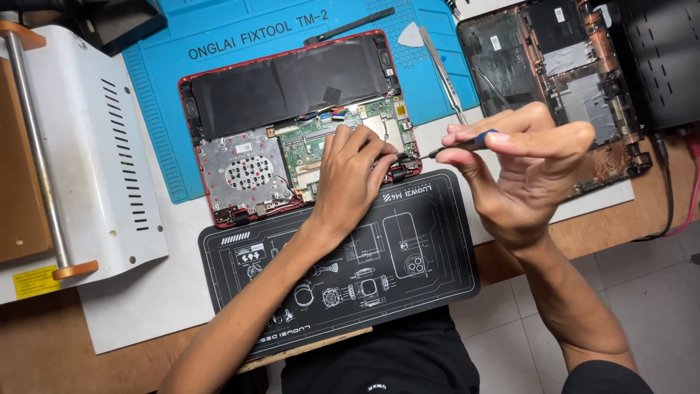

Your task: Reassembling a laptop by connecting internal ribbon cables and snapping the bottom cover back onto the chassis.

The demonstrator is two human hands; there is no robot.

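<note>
A red laptop (248, 171) lies opened on its back, showing a black battery (292, 84), a green circuit board (313, 142) and a silver fan plate. My left hand (354, 179) rests on the laptop's lower right corner, fingertips pressing on the board near the hinge. My right hand (529, 171) holds a small screwdriver (456, 146) with a blue-and-black handle. Its tip points left at the laptop's right hinge corner, next to my left fingertips.
Under the laptop are a blue work mat (233, 33) and a black printed mat (408, 255). A second opened black laptop base (554, 80) lies at the right. Tweezers (441, 73), a white pick (410, 35) and a black pry tool (350, 25) lie on the blue mat. A white machine (95, 153) stands at the left.
</note>
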